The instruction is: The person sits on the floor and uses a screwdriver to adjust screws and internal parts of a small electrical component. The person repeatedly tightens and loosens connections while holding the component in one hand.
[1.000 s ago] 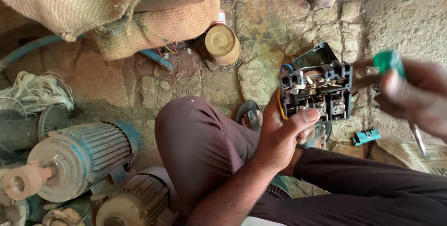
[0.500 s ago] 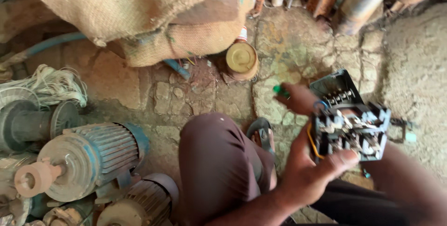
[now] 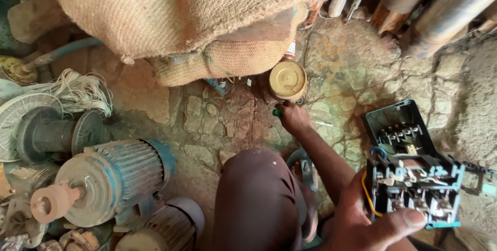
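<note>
Black-and-blue switch block, tan sack

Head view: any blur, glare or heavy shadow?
Head view: soft, even daylight, no glare; burlap sack and electrical switch unit sharp; right hand slightly soft, holding a green-handled tool; left hand grips the unit; dim shade around the motors.

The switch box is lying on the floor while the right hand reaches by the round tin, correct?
No. In the head view the left hand holds the switch box off the floor; the right hand, gripping a green-handled tool, reaches by the round tin.
</note>
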